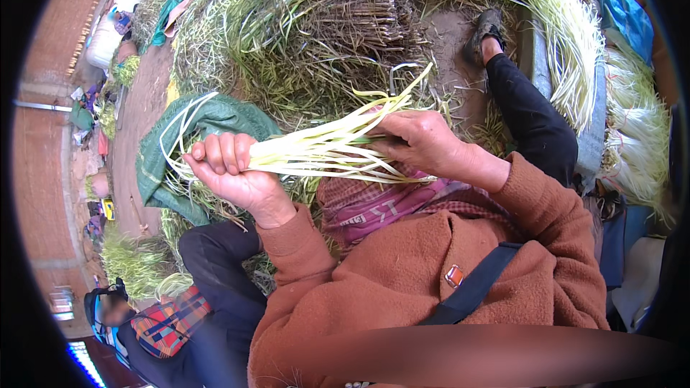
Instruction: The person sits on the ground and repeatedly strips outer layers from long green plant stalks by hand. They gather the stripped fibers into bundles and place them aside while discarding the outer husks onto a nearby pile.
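Note:
A bunch of pale yellow-green leafy stalks (318, 151) stretches between my two hands, above my lap. My left hand (229, 172) is closed around one end of it, with a few thin stalks looping out past the fist. At the other end, my right hand (418, 140) has its fingers bent at the loose, spreading stalks; its fingertips are partly hidden, so whether they grip any cannot be told. Under the bunch lies a checked cloth with a pink printed piece (372, 215). A green woven sack (156, 167) with more stalks is beyond my left hand.
A large heap of green stalks (280, 37) lies ahead. Trimmed pale stalks (571, 54) rest on a grey bench (587, 151) at the right, beside tied bundles (630, 129) and a blue tarp (620, 5). A co-worker (178, 328) sits at the lower left.

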Available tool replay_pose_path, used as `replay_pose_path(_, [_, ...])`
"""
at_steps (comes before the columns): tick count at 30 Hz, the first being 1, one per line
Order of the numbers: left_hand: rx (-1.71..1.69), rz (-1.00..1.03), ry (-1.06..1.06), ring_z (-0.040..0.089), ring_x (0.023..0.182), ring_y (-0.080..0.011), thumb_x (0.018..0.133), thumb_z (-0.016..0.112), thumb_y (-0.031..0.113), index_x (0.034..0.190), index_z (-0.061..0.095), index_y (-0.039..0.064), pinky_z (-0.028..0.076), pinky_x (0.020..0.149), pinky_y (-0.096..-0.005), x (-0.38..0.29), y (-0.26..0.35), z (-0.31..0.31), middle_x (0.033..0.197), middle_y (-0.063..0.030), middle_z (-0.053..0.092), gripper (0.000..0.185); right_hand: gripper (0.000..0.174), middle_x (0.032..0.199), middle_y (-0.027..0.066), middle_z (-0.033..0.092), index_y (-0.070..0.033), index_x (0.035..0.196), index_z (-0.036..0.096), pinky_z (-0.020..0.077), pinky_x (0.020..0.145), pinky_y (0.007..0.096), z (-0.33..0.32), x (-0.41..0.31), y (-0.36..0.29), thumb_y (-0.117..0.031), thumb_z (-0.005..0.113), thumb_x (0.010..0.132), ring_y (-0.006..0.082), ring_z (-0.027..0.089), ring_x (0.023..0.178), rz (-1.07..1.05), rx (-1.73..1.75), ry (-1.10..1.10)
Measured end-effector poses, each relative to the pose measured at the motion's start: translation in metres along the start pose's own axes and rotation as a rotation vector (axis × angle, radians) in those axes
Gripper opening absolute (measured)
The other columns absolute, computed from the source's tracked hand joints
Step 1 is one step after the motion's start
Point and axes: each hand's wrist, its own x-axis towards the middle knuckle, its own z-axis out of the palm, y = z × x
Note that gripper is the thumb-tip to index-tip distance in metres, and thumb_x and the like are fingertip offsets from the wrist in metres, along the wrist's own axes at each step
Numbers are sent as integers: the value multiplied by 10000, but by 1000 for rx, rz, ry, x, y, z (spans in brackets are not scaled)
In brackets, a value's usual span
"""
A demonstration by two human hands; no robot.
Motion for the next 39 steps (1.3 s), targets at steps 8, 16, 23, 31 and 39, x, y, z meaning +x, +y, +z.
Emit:
replay_pose_path(8, [-9,-15,-8,272,458,-52,1011,433,310,819,493,120,301,418,-214,-1,-1,1,579,63,291,276,183,866,92,630,-96,941,677,513,692,379,3,15,-10,-174,710,779,282,623,795,-155,0,135])
replay_pose_path(16, [-51,-33,-20,281,459,-55,1014,423,323,817,489,118,308,416,-222,-2,-6,4,578,61,299,291,170,845,104,626,-66,950,656,512,684,385,2,14,-15,-129,685,795,290,628,787,-150,75,68])
replay_pose_path(23, [-37,-37,-19,276,456,-58,1017,411,334,805,465,122,301,412,-225,-5,-13,11,566,54,311,305,180,823,86,633,-80,945,660,508,668,366,1,19,-17,-144,705,783,281,631,770,-190,120,65])
replay_pose_path(31, [-44,-57,2,258,438,-58,1019,405,342,796,453,130,284,393,-225,-9,-21,19,545,61,300,311,273,803,85,641,-96,1030,641,506,649,354,1,19,-21,-163,717,777,267,635,760,-158,102,63])
replay_pose_path(39, [-42,-99,12,245,441,-59,1024,382,365,796,492,139,270,399,-220,-9,-25,19,551,64,302,340,164,872,102,657,-29,965,628,522,718,299,-12,24,-30,-44,683,811,220,664,784,-42,323,79])
